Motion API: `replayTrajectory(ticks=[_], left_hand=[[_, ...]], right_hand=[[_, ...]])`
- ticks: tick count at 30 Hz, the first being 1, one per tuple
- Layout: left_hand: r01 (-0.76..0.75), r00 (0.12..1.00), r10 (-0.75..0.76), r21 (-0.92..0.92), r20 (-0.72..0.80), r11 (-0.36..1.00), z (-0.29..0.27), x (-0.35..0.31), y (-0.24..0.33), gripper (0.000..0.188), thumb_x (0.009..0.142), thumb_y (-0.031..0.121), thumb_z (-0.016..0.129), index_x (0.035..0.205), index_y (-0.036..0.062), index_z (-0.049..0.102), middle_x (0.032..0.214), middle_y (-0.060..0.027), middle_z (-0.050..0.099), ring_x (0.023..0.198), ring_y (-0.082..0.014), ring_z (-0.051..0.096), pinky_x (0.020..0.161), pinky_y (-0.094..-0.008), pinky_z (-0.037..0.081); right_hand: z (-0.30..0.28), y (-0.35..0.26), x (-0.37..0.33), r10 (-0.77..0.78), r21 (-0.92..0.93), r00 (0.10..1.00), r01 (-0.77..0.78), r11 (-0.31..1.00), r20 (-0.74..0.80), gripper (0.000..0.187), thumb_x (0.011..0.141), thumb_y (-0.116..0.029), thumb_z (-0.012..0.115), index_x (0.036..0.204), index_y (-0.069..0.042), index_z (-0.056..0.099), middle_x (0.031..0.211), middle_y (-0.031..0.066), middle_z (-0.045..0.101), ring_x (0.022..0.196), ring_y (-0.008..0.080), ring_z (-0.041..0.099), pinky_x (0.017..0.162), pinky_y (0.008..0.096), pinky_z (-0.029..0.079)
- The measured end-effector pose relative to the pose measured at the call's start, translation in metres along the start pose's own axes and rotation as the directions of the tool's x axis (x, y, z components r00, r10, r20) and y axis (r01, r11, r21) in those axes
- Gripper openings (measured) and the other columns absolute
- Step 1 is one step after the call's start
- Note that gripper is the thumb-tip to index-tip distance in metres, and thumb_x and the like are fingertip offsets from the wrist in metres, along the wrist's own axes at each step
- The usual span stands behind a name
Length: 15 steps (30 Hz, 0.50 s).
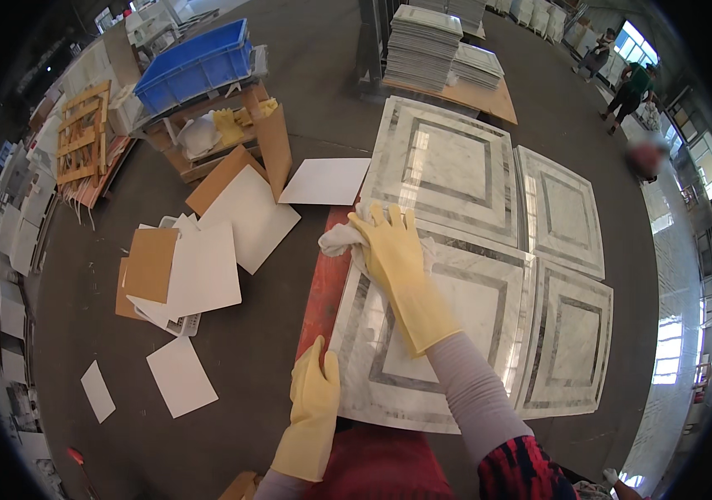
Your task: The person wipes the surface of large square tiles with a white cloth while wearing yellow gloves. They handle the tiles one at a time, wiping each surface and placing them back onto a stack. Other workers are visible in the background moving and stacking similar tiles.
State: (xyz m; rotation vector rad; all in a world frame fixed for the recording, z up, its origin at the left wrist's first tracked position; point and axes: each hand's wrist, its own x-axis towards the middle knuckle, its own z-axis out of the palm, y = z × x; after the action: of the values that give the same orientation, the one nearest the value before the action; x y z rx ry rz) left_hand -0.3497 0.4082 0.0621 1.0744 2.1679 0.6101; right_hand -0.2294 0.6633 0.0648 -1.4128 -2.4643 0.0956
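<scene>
My right hand [393, 250], in a yellow rubber glove, presses a bunched white cloth [341, 240] onto a glossy white-and-grey marble-look panel [447, 325]. Its fingers point away from me, and the cloth sticks out on both sides of the hand. My left hand [312, 396], gloved the same way, is by the panel's near left edge, beside a red support [325, 287]. Its fingers and thumb are apart and nothing shows in them; whether it touches the edge I cannot tell. Beyond the cloth lies a second panel [447, 171] with a dark inset frame.
Two narrower panels [560, 208] lie along the right. Farther off is a stack of panels [422, 46] on a wooden board. To the left, white sheets [206, 275] and brown cardboard [152, 265] lie scattered, with a blue crate [195, 71] behind. People are at the far right.
</scene>
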Motion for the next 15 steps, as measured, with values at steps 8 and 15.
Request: replayTrajectory(ticks=[8,15], left_hand=[[0.083,0.997,-0.083,0.023,-0.003,0.996,-0.006,-0.002,0.009,0.057,0.116,0.043,0.053,0.159,0.0069,0.062,0.157,-0.0158,0.066,0.149,-0.0355,0.056,0.126,-0.0462,0.044],[0.126,0.992,-0.125,0.018,-0.034,0.992,-0.006,-0.004,0.017,0.058,0.116,0.046,0.052,0.157,0.0073,0.063,0.158,-0.0146,0.065,0.148,-0.034,0.058,0.125,-0.0456,0.046]], right_hand=[[0.009,0.016,0.041,-0.006,0.069,0.991,-0.003,0.998,0.134,0.05,0.105,-0.036,0.065,0.154,-0.028,0.066,0.162,0.0101,0.063,0.149,0.0347,0.06,0.127,0.0573,0.041],[-0.006,0.094,-0.01,0.046,-0.025,0.998,-0.045,0.999,0.036,0.053,0.103,-0.033,0.065,0.156,-0.028,0.064,0.158,0.0089,0.067,0.145,0.0313,0.063,0.125,0.0544,0.044]])
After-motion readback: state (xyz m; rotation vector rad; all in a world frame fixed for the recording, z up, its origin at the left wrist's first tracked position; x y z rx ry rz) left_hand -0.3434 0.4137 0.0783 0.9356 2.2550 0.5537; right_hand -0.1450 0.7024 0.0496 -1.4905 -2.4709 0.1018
